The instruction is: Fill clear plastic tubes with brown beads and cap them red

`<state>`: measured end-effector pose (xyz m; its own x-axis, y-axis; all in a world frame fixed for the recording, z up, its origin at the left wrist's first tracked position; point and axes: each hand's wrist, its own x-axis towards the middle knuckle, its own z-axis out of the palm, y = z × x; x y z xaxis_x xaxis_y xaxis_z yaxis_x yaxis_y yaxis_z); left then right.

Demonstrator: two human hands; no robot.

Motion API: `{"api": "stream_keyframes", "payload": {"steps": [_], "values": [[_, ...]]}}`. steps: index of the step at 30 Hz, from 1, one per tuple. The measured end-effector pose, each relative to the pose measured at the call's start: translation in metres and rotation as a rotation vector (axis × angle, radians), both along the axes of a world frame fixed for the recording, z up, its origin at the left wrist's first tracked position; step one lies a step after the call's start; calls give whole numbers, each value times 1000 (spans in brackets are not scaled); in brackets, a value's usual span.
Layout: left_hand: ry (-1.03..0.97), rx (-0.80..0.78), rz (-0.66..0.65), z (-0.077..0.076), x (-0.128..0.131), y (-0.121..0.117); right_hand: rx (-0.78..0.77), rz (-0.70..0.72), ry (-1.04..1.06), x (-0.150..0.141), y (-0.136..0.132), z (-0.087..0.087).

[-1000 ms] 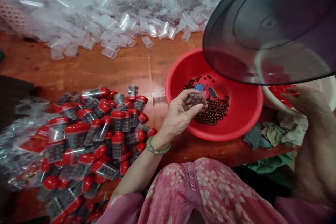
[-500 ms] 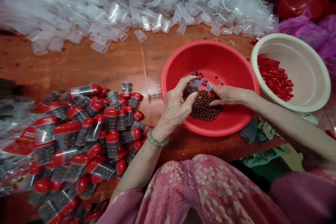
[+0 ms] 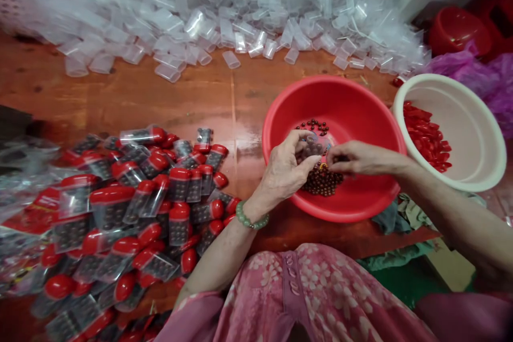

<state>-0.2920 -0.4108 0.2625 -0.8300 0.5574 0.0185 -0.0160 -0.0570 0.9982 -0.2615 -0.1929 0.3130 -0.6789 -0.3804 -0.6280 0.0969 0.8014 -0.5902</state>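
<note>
Over the red basin point(image 3: 368, 123), my left hand point(image 3: 286, 168) grips a small clear plastic container point(image 3: 315, 145) between thumb and fingers. Dark balls show inside it, and its open end points right. Close to that end is my right hand point(image 3: 355, 157), its fingers curled together; whatever they hold is hidden. Beneath both hands lies a pile of shiny brown balls point(image 3: 324, 184) on the basin floor, with several loose ones behind the pile. A bit of blue and yellow shows near the container, too small to name.
Filled containers with red caps point(image 3: 178, 181) are heaped at the left. Many clear empty containers point(image 3: 192, 32) cover the back. Right of the basin stands a cream bowl point(image 3: 481, 139) holding red caps point(image 3: 427, 136). Purple plastic point(image 3: 465, 72) and another red bowl point(image 3: 459, 32) lie behind it.
My right hand's fingers have curled together from a looser, spread pose over the balls and lifted beside the container's end. The left hand keeps the container. The whole view has shifted slightly.
</note>
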Motion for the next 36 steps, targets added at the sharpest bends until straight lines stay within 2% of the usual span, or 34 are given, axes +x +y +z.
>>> {"api": "stream_keyframes", "payload": {"steps": [2,4,6,8,11,15,19,24,27,29,32,34,36], "values": [[-11,19,-30,2,0,0,-197,-253,121,-4,5,26],[-18,34,-62,5,-1,0,-349,-414,257,-7,2,47],[-24,48,-86,7,-1,0,-405,-434,357,-10,-7,58],[-37,68,-107,9,-1,-1,-400,-372,419,-12,-19,62],[-49,80,-102,10,-1,-2,-324,-260,448,-14,-31,62],[-31,71,-92,9,-2,-2,-221,-207,488,-14,-34,65],[-9,64,-104,11,-2,-3,-180,-232,534,-12,-31,66],[112,-47,-82,13,0,-5,-221,-309,514,-9,-28,59],[129,-92,-92,14,0,-6,-248,-304,529,-9,-29,58],[52,-11,-107,14,-2,-6,-275,-302,529,-9,-28,58],[-95,167,-103,15,-8,-8,-281,-383,530,-7,-21,56],[-86,180,-105,16,-11,-9,-249,-417,520,-4,-14,50],[-4,130,-109,17,-12,-11,-190,-374,487,0,-8,42]]}}
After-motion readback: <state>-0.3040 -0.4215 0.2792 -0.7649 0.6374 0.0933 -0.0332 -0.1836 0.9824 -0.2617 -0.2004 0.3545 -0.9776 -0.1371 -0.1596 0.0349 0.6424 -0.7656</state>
